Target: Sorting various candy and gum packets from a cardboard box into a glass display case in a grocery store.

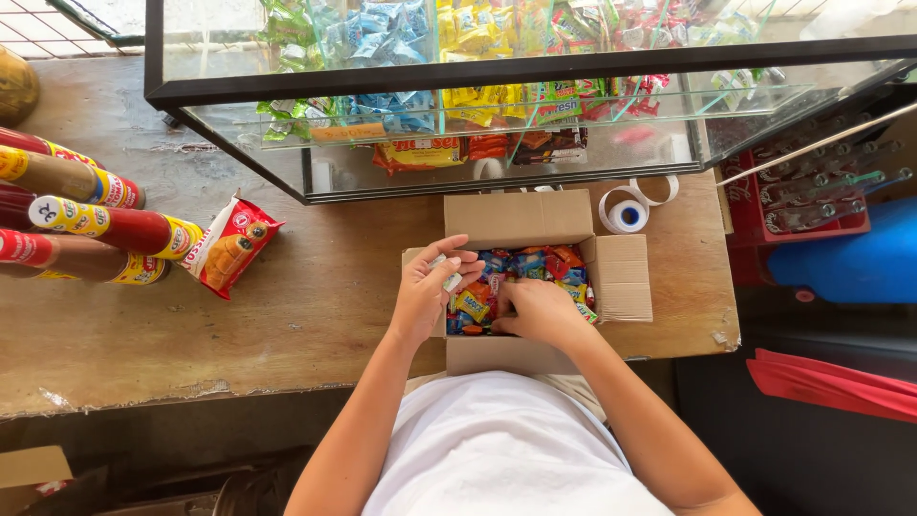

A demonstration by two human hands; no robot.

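An open cardboard box [622, 277] sits at the near edge of a worn wooden counter [287, 306]. It is filled with several small wrapped candies [535, 264] in blue, orange, red and yellow. My left hand [432, 287] hovers over the box's left side and pinches a small pale wrapped candy [451, 280] between thumb and fingers. My right hand [541, 311] is down inside the box with its fingers curled among the candies; what it grips is hidden.
A glass display case [458, 81] with packed snacks stands at the back of the counter. Several sauce bottles [95, 229] and a red snack packet [225, 244] lie at the left. A roll of white tape [626, 215] sits behind the box. A red bottle crate [807, 191] is at right.
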